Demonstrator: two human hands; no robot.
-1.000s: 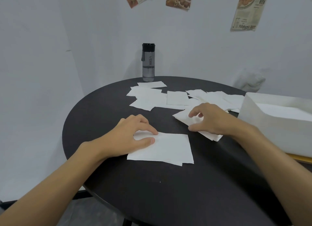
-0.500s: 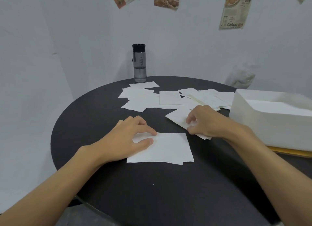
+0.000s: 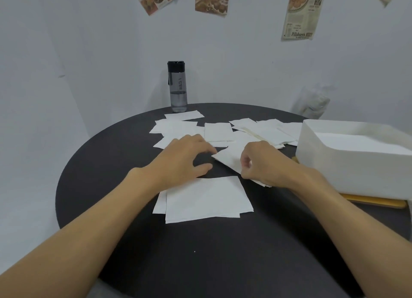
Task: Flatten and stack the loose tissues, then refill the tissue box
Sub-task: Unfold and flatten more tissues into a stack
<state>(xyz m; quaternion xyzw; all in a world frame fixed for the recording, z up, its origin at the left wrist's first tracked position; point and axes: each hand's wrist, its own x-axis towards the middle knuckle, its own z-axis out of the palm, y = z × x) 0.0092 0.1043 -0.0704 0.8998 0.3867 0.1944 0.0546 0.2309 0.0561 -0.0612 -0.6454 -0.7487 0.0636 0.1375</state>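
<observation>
A flat stack of white tissues (image 3: 207, 198) lies in the middle of the round black table (image 3: 200, 264). Just beyond it, my right hand (image 3: 265, 164) pinches the near edge of a loose white tissue (image 3: 229, 157) that lies tilted on the table. My left hand (image 3: 185, 159) hovers to the left of that tissue, fingers loosely curved, thumb out, holding nothing. Several more loose tissues (image 3: 218, 130) are scattered across the far part of the table. The white tissue box (image 3: 356, 157) stands at the right on a yellow board.
A dark water bottle (image 3: 177, 87) stands at the table's far edge against the wall. A crumpled clear bag (image 3: 314, 104) sits behind the box. The yellow board (image 3: 376, 202) sticks out under the box.
My left hand has lifted off the stack and moved forward toward the loose tissue. My right hand has curled its fingers onto that tissue's edge. The camera view shifted slightly.
</observation>
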